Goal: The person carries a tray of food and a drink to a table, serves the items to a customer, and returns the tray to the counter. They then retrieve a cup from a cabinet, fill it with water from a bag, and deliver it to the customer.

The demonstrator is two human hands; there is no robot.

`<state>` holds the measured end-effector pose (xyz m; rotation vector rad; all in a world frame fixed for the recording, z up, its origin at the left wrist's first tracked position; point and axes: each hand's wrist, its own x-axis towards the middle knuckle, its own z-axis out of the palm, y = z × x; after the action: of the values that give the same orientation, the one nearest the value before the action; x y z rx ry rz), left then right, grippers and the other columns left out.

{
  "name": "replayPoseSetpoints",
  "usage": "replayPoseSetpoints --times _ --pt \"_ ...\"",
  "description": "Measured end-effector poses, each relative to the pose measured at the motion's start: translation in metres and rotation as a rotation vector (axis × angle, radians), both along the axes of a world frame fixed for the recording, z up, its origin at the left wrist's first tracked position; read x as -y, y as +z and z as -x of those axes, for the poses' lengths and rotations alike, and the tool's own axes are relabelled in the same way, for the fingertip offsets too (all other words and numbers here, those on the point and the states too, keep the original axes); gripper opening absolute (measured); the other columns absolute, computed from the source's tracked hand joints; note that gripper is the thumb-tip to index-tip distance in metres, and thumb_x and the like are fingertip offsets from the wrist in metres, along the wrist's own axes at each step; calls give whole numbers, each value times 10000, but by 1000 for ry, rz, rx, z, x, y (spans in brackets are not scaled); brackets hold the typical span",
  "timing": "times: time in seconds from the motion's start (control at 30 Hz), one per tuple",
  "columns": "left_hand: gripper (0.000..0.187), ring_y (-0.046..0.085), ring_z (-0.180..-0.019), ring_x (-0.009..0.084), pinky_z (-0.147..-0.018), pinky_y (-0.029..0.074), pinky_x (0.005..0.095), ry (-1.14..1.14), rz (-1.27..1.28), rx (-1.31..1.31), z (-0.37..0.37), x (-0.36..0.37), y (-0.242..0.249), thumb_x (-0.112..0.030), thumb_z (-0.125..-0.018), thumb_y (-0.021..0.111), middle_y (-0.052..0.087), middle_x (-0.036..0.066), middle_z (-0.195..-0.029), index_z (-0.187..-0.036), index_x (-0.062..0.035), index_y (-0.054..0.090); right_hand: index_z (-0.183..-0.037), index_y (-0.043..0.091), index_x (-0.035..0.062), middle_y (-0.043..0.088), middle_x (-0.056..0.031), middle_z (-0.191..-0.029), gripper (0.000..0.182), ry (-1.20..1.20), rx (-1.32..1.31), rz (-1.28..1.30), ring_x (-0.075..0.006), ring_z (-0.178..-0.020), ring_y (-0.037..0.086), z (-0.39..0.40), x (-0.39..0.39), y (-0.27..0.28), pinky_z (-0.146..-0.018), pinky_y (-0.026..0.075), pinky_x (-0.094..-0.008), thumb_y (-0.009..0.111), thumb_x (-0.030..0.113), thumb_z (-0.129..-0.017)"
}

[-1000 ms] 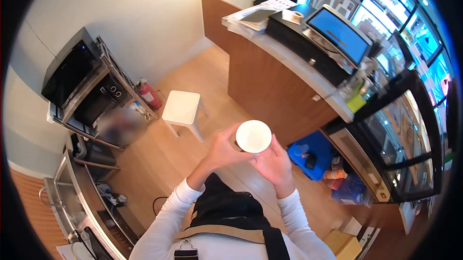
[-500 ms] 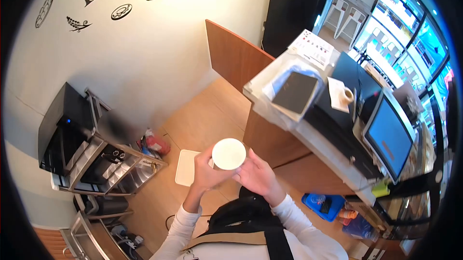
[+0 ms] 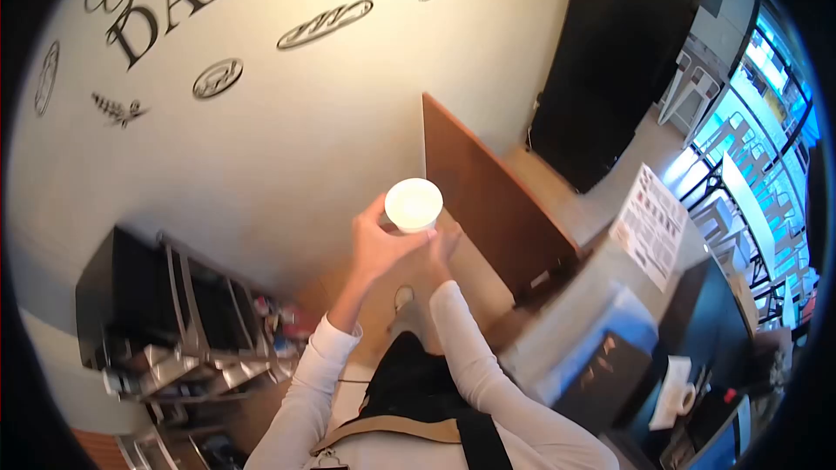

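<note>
A white paper cup (image 3: 414, 205) is up in front of me, its round top facing the camera. Around its left side and underside curl the fingers of my left hand (image 3: 383, 239), closed on it. My right hand (image 3: 444, 245) is against the cup's lower right side, fingers closed there and partly hidden behind the left hand and the cup. Both arms reach forward over the floor, above my black apron (image 3: 409, 383).
A brown partition panel (image 3: 496, 200) stands ahead to the right. The counter on the right bears a printed sheet (image 3: 651, 224), a dark folder (image 3: 601, 378) and a paper roll (image 3: 685, 398). At left stands a rack (image 3: 200, 313) with a black oven (image 3: 117, 304).
My view has turned right and forward, with a foot now showing below. Both hands have carried the cup forward, and the right hand has moved in closer behind the left.
</note>
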<state>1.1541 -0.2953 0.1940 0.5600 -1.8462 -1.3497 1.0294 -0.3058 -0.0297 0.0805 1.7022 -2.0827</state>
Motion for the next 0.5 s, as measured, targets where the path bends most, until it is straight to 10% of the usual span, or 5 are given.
replayPoseSetpoints --times 0.17,0.3,0.5 --pt "555 620 -860 142 -746 522 326 -80 111 -6 88 126 4 -164 -583 810 648 73 -958 -1071 -27 585 -1257 348 -9 378 -214 -1268 586 -105 -959 -512 -356 -1209 345 134 61 28 -1012 281 -431 597 59 -731" --pt "540 616 -881 142 -750 525 313 -144 146 29 158 209 6 -136 -583 801 641 66 -974 -1068 -33 585 -1211 410 28 464 -146 -1207 571 167 -1168 -1164 -313 -1163 415 212 80 40 -987 306 -469 672 154 -719" --pt "534 610 -866 136 -717 514 274 -315 20 -19 289 298 -11 -121 -591 796 632 56 -969 -1069 -21 579 -1047 501 63 585 -124 -989 439 380 -1089 -1261 -296 -920 578 281 110 34 -862 389 -476 636 367 -760"
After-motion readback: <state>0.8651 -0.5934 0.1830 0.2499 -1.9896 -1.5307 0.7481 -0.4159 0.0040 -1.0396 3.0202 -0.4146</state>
